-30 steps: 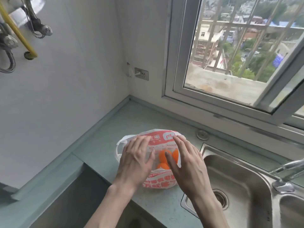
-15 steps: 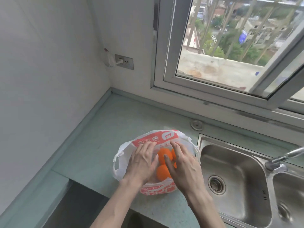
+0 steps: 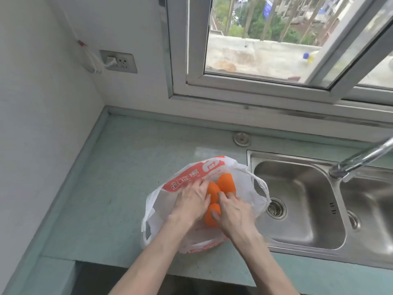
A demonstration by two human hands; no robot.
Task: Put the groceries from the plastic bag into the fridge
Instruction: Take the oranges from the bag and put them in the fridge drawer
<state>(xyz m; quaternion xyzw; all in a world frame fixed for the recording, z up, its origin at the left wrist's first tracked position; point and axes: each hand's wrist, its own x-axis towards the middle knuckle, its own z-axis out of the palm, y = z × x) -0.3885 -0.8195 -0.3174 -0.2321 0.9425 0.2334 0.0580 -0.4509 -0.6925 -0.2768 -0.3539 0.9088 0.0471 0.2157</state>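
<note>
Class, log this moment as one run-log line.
stage: unpacking | left hand, right hand: in white-and-red plastic bag, on round orange fruits | fridge: unseen

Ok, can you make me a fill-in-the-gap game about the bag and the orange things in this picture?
1. The plastic bag sits on the counter, just left of the ____.
2. The fruits showing inside the bag are coloured ____.
3. The left hand and right hand are both reaching into the ____.

Missing words: sink; orange; bag
</note>
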